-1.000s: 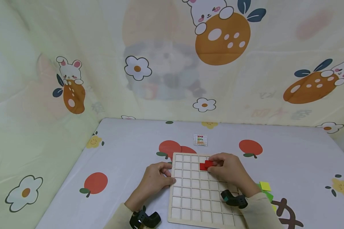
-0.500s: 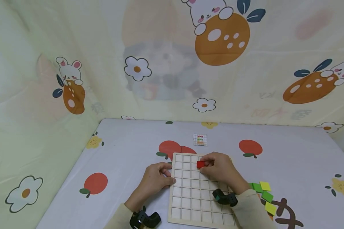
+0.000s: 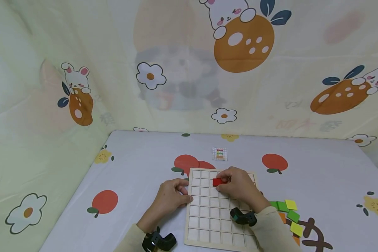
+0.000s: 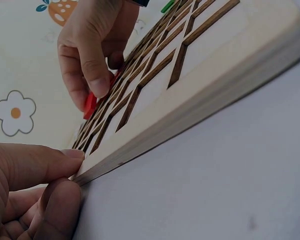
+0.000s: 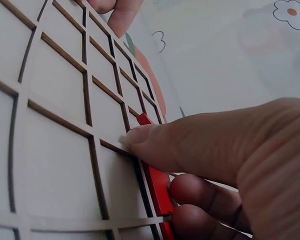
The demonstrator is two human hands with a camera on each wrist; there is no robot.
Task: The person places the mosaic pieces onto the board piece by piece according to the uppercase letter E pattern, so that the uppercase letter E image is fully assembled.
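Note:
A pale wooden grid board (image 3: 203,211) with square cells lies on the table. My left hand (image 3: 167,196) holds its left edge, thumb (image 4: 65,161) on the rim and a curled finger against the side. Over the upper cells, my right hand (image 3: 239,184) pinches a red square tile (image 3: 217,182) between thumb and fingers. The right wrist view has this red tile (image 5: 159,187) tilted against the grid bars under the thumb. A bit more red (image 5: 166,231) shows below it, partly hidden by the fingers. Whether the tile touches a cell floor cannot be told.
Green tiles (image 3: 293,216), yellow tiles (image 3: 296,229) and orange tiles (image 3: 282,217) lie loose right of the board, partly behind the right sleeve. A small printed card with a coloured grid (image 3: 219,154) lies beyond the board. Patterned cloth walls (image 3: 176,119) rise behind the table.
My right hand has moved left across the upper cells with the red tile, over the spot where another red tile showed. More loose tiles have come into sight. My left hand stays put.

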